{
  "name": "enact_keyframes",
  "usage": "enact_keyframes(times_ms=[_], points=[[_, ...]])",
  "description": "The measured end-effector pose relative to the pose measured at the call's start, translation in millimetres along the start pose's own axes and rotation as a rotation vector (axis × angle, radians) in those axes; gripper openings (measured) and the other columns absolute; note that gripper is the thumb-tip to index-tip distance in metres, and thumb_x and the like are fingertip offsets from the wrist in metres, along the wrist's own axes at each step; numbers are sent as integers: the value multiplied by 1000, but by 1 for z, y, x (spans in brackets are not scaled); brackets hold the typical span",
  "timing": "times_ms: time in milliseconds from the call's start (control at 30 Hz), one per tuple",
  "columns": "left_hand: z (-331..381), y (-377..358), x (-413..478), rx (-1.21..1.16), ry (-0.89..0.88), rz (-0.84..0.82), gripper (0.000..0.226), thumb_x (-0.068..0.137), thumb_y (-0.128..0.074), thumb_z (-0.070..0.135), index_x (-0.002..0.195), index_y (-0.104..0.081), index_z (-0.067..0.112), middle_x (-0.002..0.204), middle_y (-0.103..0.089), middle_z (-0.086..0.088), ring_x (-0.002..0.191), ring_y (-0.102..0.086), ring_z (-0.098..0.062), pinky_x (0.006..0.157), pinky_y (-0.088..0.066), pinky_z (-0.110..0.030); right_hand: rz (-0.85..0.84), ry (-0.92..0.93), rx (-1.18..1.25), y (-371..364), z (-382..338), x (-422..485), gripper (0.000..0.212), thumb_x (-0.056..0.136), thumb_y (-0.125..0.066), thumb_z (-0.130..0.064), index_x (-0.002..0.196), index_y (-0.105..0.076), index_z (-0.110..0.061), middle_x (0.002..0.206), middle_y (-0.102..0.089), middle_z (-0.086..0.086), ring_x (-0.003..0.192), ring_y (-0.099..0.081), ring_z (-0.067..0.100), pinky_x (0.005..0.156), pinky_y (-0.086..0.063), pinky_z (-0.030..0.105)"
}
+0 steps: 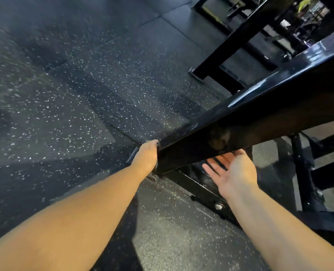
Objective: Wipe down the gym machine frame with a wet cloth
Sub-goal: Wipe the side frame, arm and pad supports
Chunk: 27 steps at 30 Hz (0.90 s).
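Hands both down low, at the bottom end of the slanted black frame beam (260, 106), close above the speckled floor (74, 98). Left hand (145, 156) up against the far side of that end, fingers tucked out of sight behind the metal. Cannot tell whether curled round the beam or pressing something onto it. Right hand (235, 173) wide open, palm up, fingers straight, holding nothing, just under the beam's lower side. Cannot tell whether touching the metal or only near. No wet cloth to be seen anywhere; maybe hidden under the left fingers, maybe not picked up yet.

Most likely the step in hand: wiping the low end of the beam, with the long stretch up to the right probably next.

To do this bit well:
Spread the cloth out flat, not in a ball.
Press firmly and slide along the beam in one long go, from the low end upward.
Wipe every side: top, both flat sides, and the under side by the right hand.
Go round the end corner too, a good hiding place for dirt.
Do the foot plate with the bolt (218, 206) as well, down on the floor just below the right hand.
Mind fingers on the sharp metal edges.
Wring the cloth first, to keep drips and slippy spots off the floor.
Turn to a clean side once dirty
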<state>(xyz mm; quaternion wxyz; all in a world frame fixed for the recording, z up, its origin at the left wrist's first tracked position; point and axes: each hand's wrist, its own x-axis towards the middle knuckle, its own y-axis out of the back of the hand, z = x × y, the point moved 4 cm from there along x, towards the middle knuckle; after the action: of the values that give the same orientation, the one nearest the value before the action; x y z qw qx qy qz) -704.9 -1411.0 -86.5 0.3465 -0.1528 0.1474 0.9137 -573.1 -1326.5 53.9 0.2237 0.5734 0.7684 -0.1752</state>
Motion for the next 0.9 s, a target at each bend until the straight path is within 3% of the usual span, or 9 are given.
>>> enact_keyframes(times_ms=[133, 233, 333, 433, 533, 700, 733, 800, 900], points=[[39, 6, -32, -153, 38, 45, 41, 102, -25, 16, 133, -52, 17, 131, -51, 4, 120, -45, -9, 93, -28, -16, 60, -94, 140, -5, 7, 12, 29, 101, -35, -28, 106, -62, -16, 96, -66, 4, 84, -62, 20, 90, -50, 38], [100, 12, -52, -243, -76, 30, 40, 101, -29, 20, 125, -60, 24, 107, -59, 14, 88, -54, 6, 72, -37, -2, 80, -202, 202, -12, 14, 16, 22, 96, -43, -31, 89, -61, -19, 93, -62, -1, 79, -55, 14, 66, -44, 24], [129, 12, -63, -246, -198, 7, 35, 101, -33, 25, 121, -62, 29, 103, -60, 22, 87, -51, 17, 69, -36, 6, 122, -257, 277, -19, 16, 12, 17, 92, -52, -32, 82, -58, -19, 85, -56, -3, 71, -47, 13, 57, -35, 20], [123, 11, -70, -212, -151, -9, 37, 103, -28, 26, 129, -55, 31, 122, -57, 13, 97, -51, 8, 80, -38, -5, 203, -233, 226, -13, 14, 13, 22, 93, -50, -26, 76, -54, -15, 74, -47, 0, 62, -41, 13, 55, -37, 22], [111, 9, -59, -12, -36, -23, 43, 102, -23, 14, 136, -49, 23, 141, -46, 2, 123, -44, -11, 102, -31, -22, 118, -142, 103, -8, 18, 24, 30, 100, -36, -17, 71, -44, -16, 71, -43, 3, 59, -41, 13, 54, -37, 22], [177, 7, -66, -321, -305, 5, 34, 98, -37, 18, 112, -67, 24, 121, -64, 5, 115, -56, -10, 106, -39, -33, 150, -107, 109, -8, 6, 17, 24, 96, -51, -34, 78, -57, -18, 73, -55, 0, 60, -49, 13, 51, -40, 22], [195, 6, -77, -396, -398, -25, 34, 99, -38, 20, 115, -67, 24, 121, -64, 7, 115, -55, -6, 106, -39, -30, 156, -122, 126, -11, 5, 11, 24, 96, -49, -36, 81, -58, -19, 80, -57, 1, 64, -51, 14, 54, -44, 22], [218, 5, -96, -445, -552, -114, 34, 102, -35, 24, 125, -60, 25, 129, -58, 12, 120, -48, 3, 107, -34, -18, 212, -147, 224, -13, 8, 7, 24, 97, -47, -38, 87, -58, -19, 99, -61, 6, 84, -59, 21, 77, -54, 30], [205, 0, -100, -363, -729, -69, 37, 101, -30, 30, 133, -48, 28, 135, -49, 16, 127, -40, 7, 110, -28, -15, 198, -95, 275, -24, 8, -4, 30, 98, -43, -40, 102, -63, -18, 113, -64, 9, 112, -57, 30, 104, -43, 45]])
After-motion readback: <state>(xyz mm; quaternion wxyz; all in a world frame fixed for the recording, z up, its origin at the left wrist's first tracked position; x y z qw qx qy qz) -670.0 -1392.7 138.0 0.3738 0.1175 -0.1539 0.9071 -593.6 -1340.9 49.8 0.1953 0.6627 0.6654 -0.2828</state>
